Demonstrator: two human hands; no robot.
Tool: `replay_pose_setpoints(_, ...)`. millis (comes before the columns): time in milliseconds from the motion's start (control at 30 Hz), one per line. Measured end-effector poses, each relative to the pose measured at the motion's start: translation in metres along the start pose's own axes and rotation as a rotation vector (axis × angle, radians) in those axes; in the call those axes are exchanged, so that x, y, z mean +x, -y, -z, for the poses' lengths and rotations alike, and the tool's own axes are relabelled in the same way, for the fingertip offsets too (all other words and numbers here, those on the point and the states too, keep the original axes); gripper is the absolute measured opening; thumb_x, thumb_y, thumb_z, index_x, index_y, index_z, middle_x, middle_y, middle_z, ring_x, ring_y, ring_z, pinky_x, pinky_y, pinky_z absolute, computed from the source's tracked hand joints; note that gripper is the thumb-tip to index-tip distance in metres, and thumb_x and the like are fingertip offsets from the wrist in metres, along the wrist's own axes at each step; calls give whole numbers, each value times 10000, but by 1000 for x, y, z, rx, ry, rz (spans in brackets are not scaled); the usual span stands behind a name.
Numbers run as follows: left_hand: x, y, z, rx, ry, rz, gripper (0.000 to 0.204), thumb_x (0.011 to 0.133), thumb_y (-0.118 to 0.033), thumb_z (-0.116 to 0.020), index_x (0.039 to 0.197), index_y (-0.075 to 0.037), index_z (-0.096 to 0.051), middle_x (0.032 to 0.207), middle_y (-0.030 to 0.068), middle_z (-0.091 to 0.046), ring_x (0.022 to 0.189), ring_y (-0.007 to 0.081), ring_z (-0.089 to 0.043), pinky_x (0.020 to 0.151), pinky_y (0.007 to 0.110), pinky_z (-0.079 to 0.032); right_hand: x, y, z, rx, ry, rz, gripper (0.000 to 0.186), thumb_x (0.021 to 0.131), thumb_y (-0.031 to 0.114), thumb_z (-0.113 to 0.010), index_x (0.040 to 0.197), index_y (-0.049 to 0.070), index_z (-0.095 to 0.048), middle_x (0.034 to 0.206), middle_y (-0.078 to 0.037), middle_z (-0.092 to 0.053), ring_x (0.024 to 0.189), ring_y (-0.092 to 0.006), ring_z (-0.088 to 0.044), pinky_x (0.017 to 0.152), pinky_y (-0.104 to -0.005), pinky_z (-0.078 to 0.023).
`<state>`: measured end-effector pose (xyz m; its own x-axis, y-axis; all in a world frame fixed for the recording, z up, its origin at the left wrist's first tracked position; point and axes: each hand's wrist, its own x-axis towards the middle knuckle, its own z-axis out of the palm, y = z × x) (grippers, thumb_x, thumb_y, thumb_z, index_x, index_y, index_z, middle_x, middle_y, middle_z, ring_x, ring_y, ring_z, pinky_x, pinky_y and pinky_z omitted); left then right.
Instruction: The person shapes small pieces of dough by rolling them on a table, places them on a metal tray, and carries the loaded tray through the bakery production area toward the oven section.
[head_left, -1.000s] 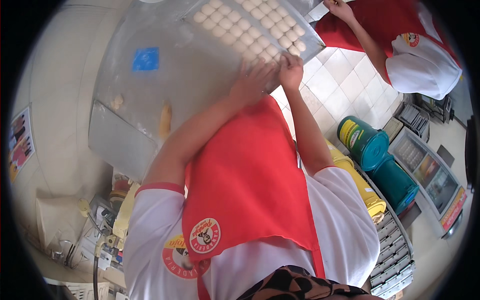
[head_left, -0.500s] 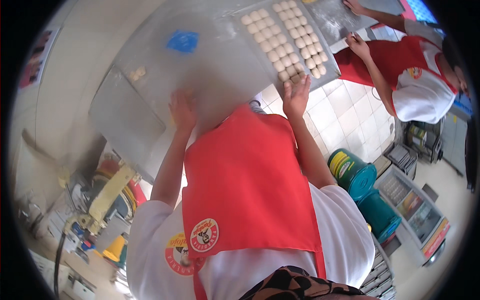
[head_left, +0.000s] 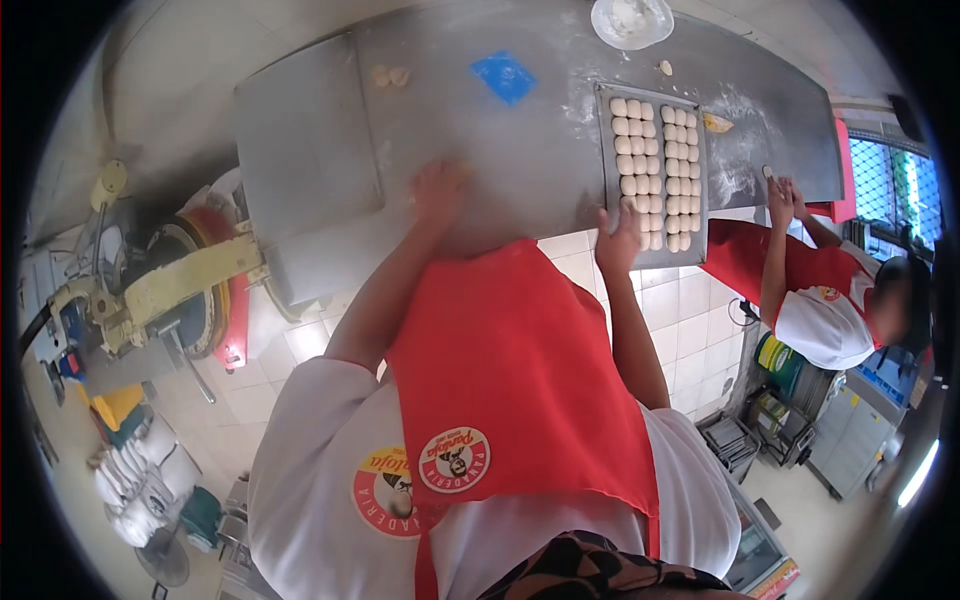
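Note:
My left hand (head_left: 440, 195) is over the metal worktable (head_left: 500, 130), close to its near edge. It looks blurred, with fingers seemingly stretched out and nothing plainly held. My right hand (head_left: 618, 240) is at the near left edge of a metal baking tray (head_left: 655, 95), fingers apart and holding nothing. Two blocks of pale dough balls (head_left: 640, 150) stand in tight rows on the tray. The fingertips are beside the nearest left-hand balls; whether they touch is unclear. A blue plastic sheet or bag (head_left: 504, 78) lies farther back between my hands.
Small dough pieces (head_left: 390, 76) sit at the back left. A white bowl of flour (head_left: 632, 22) stands at the far edge. Right of the tray are a yellow scraper-like piece (head_left: 717, 123) and a co-worker's hands (head_left: 785, 200). Yellowish machinery (head_left: 190, 275) stands at left.
The view has swung, showing more of the table's right side. My right hand has shifted from the tray's near end to its left edge. The co-worker's hands have come together.

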<state>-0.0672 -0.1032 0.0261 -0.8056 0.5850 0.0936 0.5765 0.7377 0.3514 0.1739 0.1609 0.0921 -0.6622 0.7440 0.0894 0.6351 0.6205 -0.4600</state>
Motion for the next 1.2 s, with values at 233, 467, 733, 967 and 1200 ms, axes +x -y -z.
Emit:
replay_pose_setpoints(233,8,21,6,-162,-155,-38,416,858,-304,-759,1203,-113,-628,1158,116,-585,1117,338,-560,916,491,-434,36,127,-61,513,479,128,486,953,310,-696,1313,-9,-622,1266,-211,-653,1142,-349,-653,951,-413,-527)
replay_pose_setpoints(467,68,22,42,-321,-254,117,336,902,-271,-734,1120,-34,-639,993,182,-634,947,390,-619,802,481,-492,34,127,-75,564,538,97,449,951,273,-702,1288,-17,-641,1238,-185,-681,1101,-299,-679,924,-382,-550)
replay_pose_setpoints(733,207,84,56,118,-158,240,387,939,-297,-636,1259,-83,-668,1306,127,-617,1231,313,-543,1009,534,-428,22,57,-26,511,594,-191,433,987,253,-673,1312,-31,-627,1221,-161,-710,1132,-236,-674,967,-357,-517)
replay_pose_setpoints(967,214,81,53,182,85,229,388,937,-358,-638,1271,-163,-631,1416,36,-567,1371,272,-438,1062,588,-353,4,10,-2,541,483,-426,441,969,271,-691,1271,-48,-654,1118,-155,-734,1032,-216,-693,870,-333,-542)
replay_pose_setpoints(1200,204,77,40,-115,-28,108,408,895,-280,-744,1243,-133,-590,1183,73,-683,1092,260,-647,966,471,-467,26,57,1,806,538,-447,440,966,286,-706,1270,-28,-657,1038,-72,-730,911,-124,-660,725,-282,-518)
